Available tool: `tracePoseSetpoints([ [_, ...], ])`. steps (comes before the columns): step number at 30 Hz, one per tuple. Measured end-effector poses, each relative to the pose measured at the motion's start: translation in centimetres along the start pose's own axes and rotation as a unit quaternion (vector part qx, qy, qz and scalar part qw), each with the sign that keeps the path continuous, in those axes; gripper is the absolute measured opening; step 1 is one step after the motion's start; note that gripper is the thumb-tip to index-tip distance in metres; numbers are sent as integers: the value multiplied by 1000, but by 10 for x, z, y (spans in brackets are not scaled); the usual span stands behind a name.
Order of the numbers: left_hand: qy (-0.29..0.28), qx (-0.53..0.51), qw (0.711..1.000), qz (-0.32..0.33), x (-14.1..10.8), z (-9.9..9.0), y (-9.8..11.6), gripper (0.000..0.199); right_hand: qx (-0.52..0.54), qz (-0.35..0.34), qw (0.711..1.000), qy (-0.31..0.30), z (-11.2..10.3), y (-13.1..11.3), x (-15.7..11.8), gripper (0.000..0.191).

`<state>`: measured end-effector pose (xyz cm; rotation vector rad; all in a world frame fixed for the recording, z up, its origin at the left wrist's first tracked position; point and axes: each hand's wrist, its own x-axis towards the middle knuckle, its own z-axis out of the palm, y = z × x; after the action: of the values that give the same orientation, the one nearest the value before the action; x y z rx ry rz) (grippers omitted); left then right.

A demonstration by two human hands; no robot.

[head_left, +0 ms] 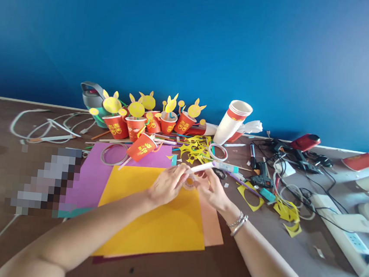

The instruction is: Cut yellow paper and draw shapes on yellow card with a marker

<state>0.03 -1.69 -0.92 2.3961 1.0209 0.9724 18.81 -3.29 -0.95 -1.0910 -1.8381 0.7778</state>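
Observation:
My left hand (169, 184) has its fingers closed near the left end of a white marker-like stick (203, 167). Close on its right, my right hand (214, 190) pinches the same area, with the stick passing over its fingers. Between the hands is a small clear ring (189, 182), like a roll of tape, and the fingers of both hands meet at it. Both hands are above a yellow-orange sheet (153, 222), which lies over purple paper (95, 169) and peach paper (210, 224). A tilted red cup (142, 147) lies just behind my left hand.
Red cups with yellow animal-shaped cutouts (137, 109) stand near the blue wall. Behind my right hand are stacked white cups (232, 121) and yellow scraps (196, 148). Glue guns (262, 175), cables and a power strip (345, 232) occupy the right; a white cable (26, 116) loops at left.

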Motion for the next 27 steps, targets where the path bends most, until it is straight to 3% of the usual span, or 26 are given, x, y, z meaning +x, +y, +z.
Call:
tracePoseSetpoints([
  [3,15,-11,998,-63,2,-4,-3,20,-173,-23,984,-34,1,2,0,42],
  [5,21,-17,995,-97,3,-6,-5,21,-219,-24,974,-42,4,2,0,45],
  [9,39,-31,989,-140,6,-7,-7,23,-132,27,991,-10,7,-1,1,46],
  [12,70,-43,988,-128,7,-6,-9,22,-92,39,995,28,5,1,2,49],
  [15,88,-24,991,-102,7,-5,-11,23,-118,0,993,32,3,3,2,59],
  [17,90,-17,990,-104,6,-4,-12,24,-127,10,992,18,3,4,0,63],
  [20,84,-30,988,-123,6,-4,-12,25,-142,27,989,13,3,0,-3,49],
  [23,67,-70,984,-146,7,-5,-11,27,-160,-6,987,22,1,-7,-3,42],
  [27,68,-105,978,-167,7,-5,-10,28,-198,-36,979,14,-4,-14,-4,61],
])
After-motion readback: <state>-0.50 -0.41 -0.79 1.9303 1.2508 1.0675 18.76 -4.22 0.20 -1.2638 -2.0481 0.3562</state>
